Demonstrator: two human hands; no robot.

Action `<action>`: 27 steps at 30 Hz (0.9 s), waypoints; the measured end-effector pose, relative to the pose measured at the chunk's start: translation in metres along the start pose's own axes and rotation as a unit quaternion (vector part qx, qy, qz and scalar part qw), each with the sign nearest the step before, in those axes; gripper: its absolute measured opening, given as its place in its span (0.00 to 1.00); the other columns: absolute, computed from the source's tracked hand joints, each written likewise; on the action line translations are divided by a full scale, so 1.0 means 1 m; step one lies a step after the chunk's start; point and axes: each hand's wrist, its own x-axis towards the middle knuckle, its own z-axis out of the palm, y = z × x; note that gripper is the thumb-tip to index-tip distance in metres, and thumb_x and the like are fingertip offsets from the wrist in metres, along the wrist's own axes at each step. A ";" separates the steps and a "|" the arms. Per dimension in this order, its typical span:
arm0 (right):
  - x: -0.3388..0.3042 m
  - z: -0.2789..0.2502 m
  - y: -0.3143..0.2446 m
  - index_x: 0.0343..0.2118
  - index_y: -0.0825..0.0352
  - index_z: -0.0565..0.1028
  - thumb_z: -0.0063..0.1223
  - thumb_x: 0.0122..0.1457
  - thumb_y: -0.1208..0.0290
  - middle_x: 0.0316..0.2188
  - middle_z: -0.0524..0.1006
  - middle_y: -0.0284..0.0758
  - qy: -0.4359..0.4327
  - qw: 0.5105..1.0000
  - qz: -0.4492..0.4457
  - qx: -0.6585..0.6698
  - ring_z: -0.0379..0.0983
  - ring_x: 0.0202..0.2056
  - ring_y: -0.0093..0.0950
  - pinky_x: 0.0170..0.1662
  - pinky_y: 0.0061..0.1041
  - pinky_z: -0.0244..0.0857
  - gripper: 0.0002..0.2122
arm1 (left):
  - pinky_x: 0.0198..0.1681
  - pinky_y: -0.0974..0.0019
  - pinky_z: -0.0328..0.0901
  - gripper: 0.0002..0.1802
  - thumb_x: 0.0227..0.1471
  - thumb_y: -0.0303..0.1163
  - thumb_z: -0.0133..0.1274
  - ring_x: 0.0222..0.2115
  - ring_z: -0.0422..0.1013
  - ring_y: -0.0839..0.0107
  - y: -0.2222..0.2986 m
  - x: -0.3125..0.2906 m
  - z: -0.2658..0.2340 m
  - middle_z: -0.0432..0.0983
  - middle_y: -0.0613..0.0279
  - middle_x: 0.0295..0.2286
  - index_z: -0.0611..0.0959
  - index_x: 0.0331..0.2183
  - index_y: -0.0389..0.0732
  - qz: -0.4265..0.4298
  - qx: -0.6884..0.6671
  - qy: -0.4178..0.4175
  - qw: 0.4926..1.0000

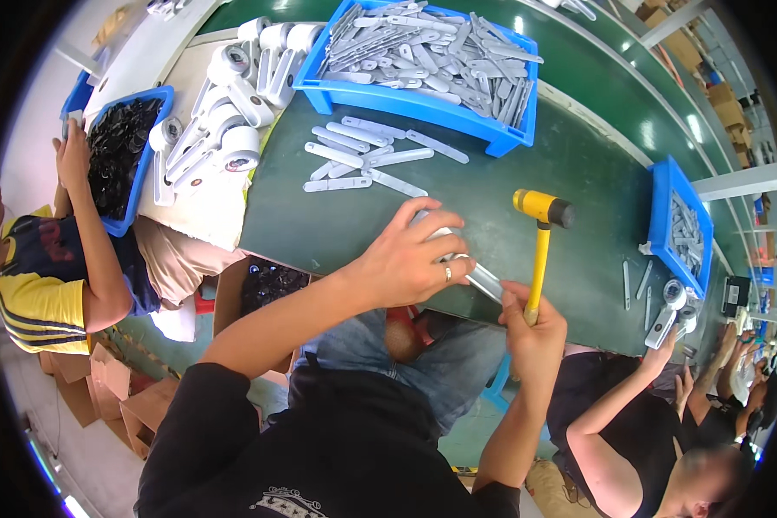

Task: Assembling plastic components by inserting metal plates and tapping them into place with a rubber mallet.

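the left hand (413, 257) grips a silvery strip (486, 281) left of the mallet (540, 250); the right hand (535, 335) clasps the mallet, apparently the strip too: split grip risks slipping.

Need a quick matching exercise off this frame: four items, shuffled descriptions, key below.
1. Hammer
2. Left hand
3. Large blue bin
4. Blue bin at left

A. Heaped with grey strips
B. Filled with black parts
C. Held upright in the right hand
D. Wears a ring

Pairs: 1-C, 2-D, 3-A, 4-B
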 end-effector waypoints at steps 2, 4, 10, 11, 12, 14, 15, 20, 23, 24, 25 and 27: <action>0.002 0.000 0.000 0.47 0.67 0.83 0.60 0.65 0.71 0.19 0.75 0.27 -0.010 0.999 0.043 0.007 0.63 0.18 0.13 0.22 0.17 0.56 0.10 | 0.56 0.45 0.63 0.14 0.47 0.40 0.68 0.48 0.72 0.63 -0.002 0.002 0.000 0.78 0.71 0.37 0.86 0.36 0.48 0.005 0.004 -0.012 1.000; 0.004 0.002 0.003 0.52 0.67 0.80 0.58 0.67 0.69 0.20 0.77 0.29 -0.028 0.994 0.075 0.075 0.61 0.15 0.12 0.17 0.16 0.53 0.14 | 0.55 0.46 0.63 0.13 0.48 0.40 0.68 0.47 0.72 0.63 -0.004 0.005 -0.001 0.78 0.70 0.36 0.85 0.36 0.49 0.021 0.001 -0.025 0.999; 0.005 0.010 0.016 0.53 0.72 0.78 0.54 0.69 0.67 0.19 0.79 0.36 -0.036 0.975 0.116 0.187 0.62 0.11 0.15 0.15 0.16 0.51 0.15 | 0.53 0.47 0.63 0.13 0.48 0.40 0.68 0.45 0.73 0.64 -0.002 0.006 -0.002 0.78 0.69 0.35 0.85 0.36 0.47 0.020 -0.002 -0.041 0.999; 0.004 0.012 0.019 0.52 0.71 0.79 0.55 0.69 0.68 0.20 0.79 0.32 -0.034 0.973 0.104 0.202 0.64 0.13 0.14 0.15 0.16 0.54 0.14 | 0.53 0.47 0.63 0.13 0.48 0.40 0.68 0.45 0.73 0.64 -0.002 0.007 -0.004 0.78 0.69 0.35 0.85 0.36 0.47 0.024 -0.004 -0.043 0.999; 0.005 0.011 0.020 0.52 0.71 0.79 0.55 0.69 0.68 0.20 0.79 0.32 -0.031 0.973 0.104 0.205 0.64 0.13 0.14 0.15 0.16 0.54 0.14 | 0.54 0.46 0.63 0.14 0.48 0.40 0.69 0.45 0.73 0.64 -0.002 0.007 -0.006 0.78 0.69 0.35 0.84 0.35 0.47 0.017 -0.005 -0.055 0.998; 0.004 0.009 0.024 0.51 0.70 0.80 0.56 0.69 0.68 0.19 0.78 0.32 -0.045 0.971 0.117 0.203 0.64 0.13 0.14 0.16 0.16 0.54 0.13 | 0.55 0.46 0.63 0.14 0.47 0.39 0.69 0.46 0.73 0.64 -0.001 0.010 -0.006 0.79 0.68 0.36 0.84 0.35 0.46 0.011 -0.008 -0.071 0.997; 0.005 0.009 0.025 0.51 0.70 0.80 0.56 0.69 0.68 0.19 0.78 0.32 -0.044 0.970 0.120 0.206 0.64 0.13 0.14 0.16 0.16 0.54 0.13 | 0.56 0.46 0.64 0.13 0.48 0.38 0.67 0.46 0.74 0.65 -0.001 0.012 -0.006 0.80 0.68 0.37 0.85 0.37 0.47 0.020 0.000 -0.083 0.996; 0.009 0.007 0.021 0.50 0.70 0.80 0.56 0.68 0.67 0.18 0.77 0.30 -0.044 0.973 0.108 0.200 0.64 0.14 0.13 0.16 0.15 0.54 0.13 | 0.60 0.48 0.68 0.17 0.51 0.33 0.56 0.44 0.78 0.70 -0.005 0.025 -0.002 0.82 0.69 0.41 0.88 0.44 0.56 0.117 0.029 -0.107 0.987; 0.009 0.008 0.024 0.50 0.70 0.80 0.57 0.68 0.67 0.17 0.76 0.29 -0.043 0.970 0.107 0.212 0.64 0.14 0.13 0.16 0.15 0.54 0.13 | 0.60 0.49 0.68 0.17 0.51 0.32 0.57 0.42 0.79 0.71 -0.011 0.026 0.001 0.82 0.69 0.41 0.88 0.43 0.56 0.138 0.012 -0.098 0.985; 0.010 0.009 0.023 0.50 0.70 0.80 0.57 0.68 0.67 0.17 0.76 0.29 -0.039 0.970 0.106 0.216 0.64 0.14 0.13 0.16 0.15 0.54 0.13 | 0.59 0.49 0.68 0.17 0.51 0.31 0.57 0.41 0.79 0.71 -0.012 0.026 0.002 0.82 0.69 0.40 0.89 0.43 0.55 0.135 0.001 -0.094 0.986; 0.009 0.009 0.024 0.50 0.70 0.80 0.57 0.68 0.67 0.17 0.76 0.29 -0.039 0.969 0.105 0.218 0.64 0.14 0.13 0.16 0.15 0.54 0.13 | 0.59 0.49 0.68 0.17 0.51 0.31 0.57 0.41 0.79 0.71 -0.011 0.027 0.002 0.82 0.69 0.40 0.89 0.43 0.55 0.136 0.001 -0.095 0.986; 0.006 0.012 0.029 0.50 0.70 0.81 0.57 0.68 0.67 0.17 0.75 0.28 -0.028 0.967 0.099 0.231 0.64 0.14 0.13 0.16 0.15 0.54 0.13 | 0.59 0.48 0.69 0.17 0.50 0.30 0.57 0.39 0.78 0.71 -0.007 0.028 0.000 0.81 0.68 0.37 0.89 0.43 0.54 0.131 -0.014 -0.115 0.985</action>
